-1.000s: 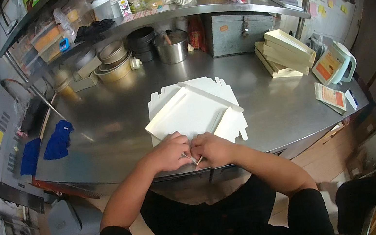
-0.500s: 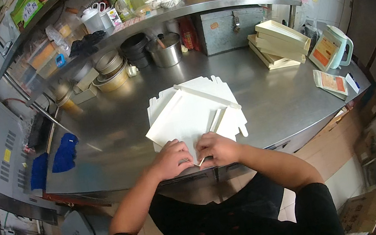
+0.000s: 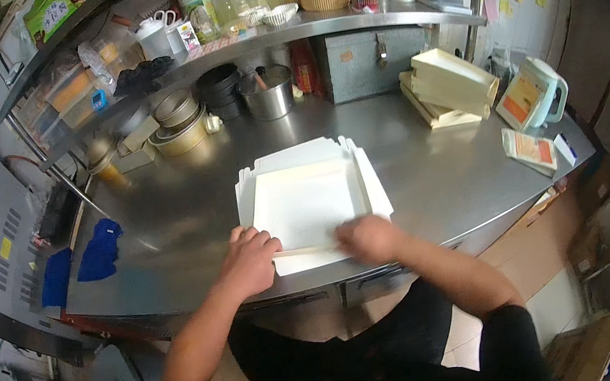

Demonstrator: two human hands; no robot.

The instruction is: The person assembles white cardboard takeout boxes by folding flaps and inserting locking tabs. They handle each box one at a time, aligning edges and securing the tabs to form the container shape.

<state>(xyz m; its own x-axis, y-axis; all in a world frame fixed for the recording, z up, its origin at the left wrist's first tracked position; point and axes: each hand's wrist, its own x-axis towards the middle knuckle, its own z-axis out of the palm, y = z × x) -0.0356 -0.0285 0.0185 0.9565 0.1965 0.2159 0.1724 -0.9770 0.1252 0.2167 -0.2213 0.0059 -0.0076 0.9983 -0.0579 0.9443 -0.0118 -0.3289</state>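
The left hand (image 3: 252, 260) sits at the lower-left corner of a white card tray (image 3: 307, 204), its fingers bent and close together over the near wall. The thumb side hides the contact, so how tightly they pinch the card cannot be told. The right hand (image 3: 368, 239) is at the tray's lower-right corner, loosely curled but blurred; whether it has hold of the wall or only rests against it is unclear.

The tray lies in the middle of the frame with its low walls raised, near side toward the body. It is on top of flat white card (image 3: 292, 157) with notched edges, which shows along the top and both sides. With a hand at each near corner, the left probably steadies the tray and the right seems to work on the near wall.

Both forearms come up from the lower edge and slant inward, elbows wide, the backs of the hands uppermost.

Around them spreads a steel bench (image 3: 177, 187). In the upper right of the frame, cream card trays (image 3: 455, 79) are piled aslant, perhaps set aside to give the hands room. A pale blue jug (image 3: 546, 100) and a packet (image 3: 530, 148) are near the right edge; blue cloth (image 3: 100, 249) lies at the left.
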